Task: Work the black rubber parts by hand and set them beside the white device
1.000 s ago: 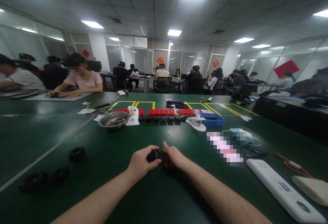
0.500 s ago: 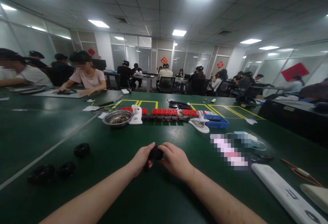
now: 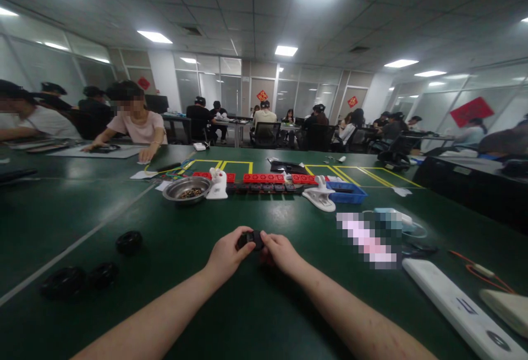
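Note:
A small black blocky part [image 3: 256, 239] is held up between both hands above the green table [image 3: 173, 316]; its exact kind is too small to make out. My left hand [image 3: 229, 253] is closed on its left side, thumb lying across the front. From the right, my right hand [image 3: 282, 253] pinches the other end with thumb and fingertips. Beyond the hands lies a row of black modules [image 3: 266, 188] beside red blocks [image 3: 264, 178]. A metal bowl [image 3: 171, 190] with small brass-coloured pieces stands to their left.
Several rolls of black tape [image 3: 130, 242] lie at the left. White clamp stands [image 3: 320, 198] flank the row, with a blue tray [image 3: 350, 194] beside the right one. A white power strip [image 3: 462, 305] runs along the right. Across the table, a person [image 3: 138, 121] reaches toward papers.
The black part has turned and shows more between my hands. My left thumb has come down across its front. The person opposite has moved a hand toward the papers.

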### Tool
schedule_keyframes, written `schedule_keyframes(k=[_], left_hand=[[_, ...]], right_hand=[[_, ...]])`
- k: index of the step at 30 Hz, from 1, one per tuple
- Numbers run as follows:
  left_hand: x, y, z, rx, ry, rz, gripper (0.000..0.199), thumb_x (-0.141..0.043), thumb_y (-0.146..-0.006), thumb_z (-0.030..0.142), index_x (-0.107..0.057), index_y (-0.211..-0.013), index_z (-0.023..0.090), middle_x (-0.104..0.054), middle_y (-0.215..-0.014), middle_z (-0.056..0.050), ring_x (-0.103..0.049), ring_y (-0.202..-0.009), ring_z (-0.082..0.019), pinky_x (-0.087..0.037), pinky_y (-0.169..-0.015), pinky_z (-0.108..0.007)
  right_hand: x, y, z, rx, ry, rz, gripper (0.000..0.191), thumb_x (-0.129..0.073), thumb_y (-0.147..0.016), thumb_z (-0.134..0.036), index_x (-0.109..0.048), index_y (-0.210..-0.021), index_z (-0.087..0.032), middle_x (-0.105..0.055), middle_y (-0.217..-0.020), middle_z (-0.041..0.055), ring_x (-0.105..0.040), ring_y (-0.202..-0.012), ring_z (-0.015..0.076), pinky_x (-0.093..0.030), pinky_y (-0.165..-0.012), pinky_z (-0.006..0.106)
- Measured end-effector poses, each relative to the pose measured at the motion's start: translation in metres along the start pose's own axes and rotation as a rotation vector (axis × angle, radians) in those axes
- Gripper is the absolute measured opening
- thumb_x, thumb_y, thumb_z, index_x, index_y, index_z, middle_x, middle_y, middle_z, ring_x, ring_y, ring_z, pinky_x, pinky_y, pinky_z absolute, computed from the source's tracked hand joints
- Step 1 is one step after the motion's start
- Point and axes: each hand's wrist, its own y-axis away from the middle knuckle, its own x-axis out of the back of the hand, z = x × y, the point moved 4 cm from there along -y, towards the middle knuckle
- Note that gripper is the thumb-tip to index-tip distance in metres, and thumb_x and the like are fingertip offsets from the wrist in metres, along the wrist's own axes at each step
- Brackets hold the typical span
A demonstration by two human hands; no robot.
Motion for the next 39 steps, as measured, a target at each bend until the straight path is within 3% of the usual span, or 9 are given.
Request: schedule_keyframes(k=[3, 6, 12, 17, 20, 24, 29, 34, 39], left_hand=[[-0.004, -0.001, -0.007, 0.126, 0.153, -0.04, 0.048, -0.036, -0.074, 0.055, -0.054, -0.094, 0.015, -0.059, -0.068, -0.004, -0.052, -0.051, -0.014, -0.039, -0.047, -0.022], [-0.01, -0.005, -0.021, 0.336, 0.325, -0.085, 0.06, -0.024, -0.074, 0.063, -0.054, -0.074, 0.011, -0.047, -0.043, 0.001, -0.041, -0.032, -0.01, -0.03, -0.034, -0.02], [-0.017, -0.009, -0.027, 0.334, 0.524, -0.178, 0.054, -0.032, -0.071, 0.063, -0.049, -0.076, 0.012, -0.059, -0.062, -0.005, -0.058, -0.05, -0.016, -0.039, -0.04, -0.021], [-0.015, -0.008, -0.025, 0.278, 0.397, -0.097, 0.043, -0.049, -0.068, 0.053, -0.049, -0.087, 0.015, -0.057, -0.07, -0.002, -0.054, -0.048, -0.014, -0.038, -0.039, -0.022], [-0.006, -0.008, -0.019, 0.174, 0.211, 0.04, 0.035, -0.054, -0.067, 0.046, -0.053, -0.086, 0.016, -0.058, -0.077, -0.003, -0.056, -0.065, -0.016, -0.044, -0.055, -0.026], [0.003, -0.006, -0.009, 0.066, 0.041, 0.122, 0.029, -0.06, -0.065, 0.036, -0.055, -0.087, 0.018, -0.059, -0.087, -0.002, -0.054, -0.083, -0.019, -0.042, -0.074, -0.031], [0.002, -0.002, -0.002, -0.004, 0.029, 0.066, 0.046, -0.067, -0.057, 0.035, -0.052, -0.099, 0.02, -0.058, -0.093, -0.003, -0.053, -0.088, -0.02, -0.041, -0.078, -0.031], [-0.006, -0.003, -0.014, 0.088, 0.156, -0.031, 0.06, -0.061, -0.06, 0.048, -0.047, -0.11, 0.016, -0.058, -0.09, -0.007, -0.058, -0.073, -0.019, -0.046, -0.069, -0.032], [-0.017, -0.009, -0.026, 0.27, 0.499, -0.159, 0.059, -0.049, -0.061, 0.063, -0.055, -0.089, 0.011, -0.059, -0.08, -0.008, -0.056, -0.059, -0.016, -0.045, -0.049, -0.026]], right_hand=[[0.004, 0.01, -0.016, 0.207, 0.163, 0.031, 0.028, -0.043, -0.081, -0.037, -0.055, -0.087, -0.012, -0.056, -0.067, 0.0029, -0.05, -0.056, 0.0107, -0.038, -0.051, 0.02], [0.004, 0.022, -0.03, 0.452, 0.516, 0.061, 0.04, -0.054, -0.075, -0.027, -0.046, -0.114, -0.019, -0.057, -0.083, 0.0042, -0.052, -0.072, 0.0146, -0.039, -0.065, 0.024], [-0.005, 0.027, -0.03, 0.634, 0.907, 0.048, 0.048, -0.042, -0.079, -0.015, -0.034, -0.126, -0.022, -0.057, -0.08, 0.0055, -0.052, -0.072, 0.0166, -0.039, -0.065, 0.026], [0.003, 0.027, -0.032, 0.539, 0.712, 0.097, 0.063, -0.054, -0.072, -0.023, -0.026, -0.129, -0.021, -0.054, -0.098, 0.0055, -0.051, -0.086, 0.017, -0.039, -0.075, 0.027], [0.008, 0.027, -0.033, 0.483, 0.585, 0.13, 0.078, -0.062, -0.066, -0.037, -0.022, -0.129, -0.018, -0.049, -0.106, 0.0065, -0.047, -0.095, 0.0188, -0.036, -0.082, 0.03], [0.008, 0.021, -0.028, 0.397, 0.644, 0.126, 0.034, -0.045, -0.081, -0.04, -0.05, -0.105, -0.017, -0.055, -0.09, 0.0059, -0.048, -0.084, 0.0176, -0.036, -0.073, 0.029], [0.005, 0.012, -0.02, 0.359, 0.595, 0.1, 0.03, -0.033, -0.088, -0.032, -0.056, -0.076, -0.015, -0.055, -0.072, 0.0027, -0.048, -0.069, 0.0133, -0.034, -0.061, 0.024], [0.003, 0.019, -0.025, 0.432, 0.519, 0.16, 0.025, -0.054, -0.077, -0.026, -0.051, -0.099, -0.015, -0.055, -0.086, 0.0042, -0.049, -0.077, 0.0145, -0.039, -0.067, 0.025], [-0.01, 0.033, -0.038, 0.664, 0.678, 0.12, 0.035, -0.049, -0.076, -0.013, -0.043, -0.11, -0.016, -0.051, -0.096, 0.0073, -0.046, -0.087, 0.0168, -0.039, -0.076, 0.03]])
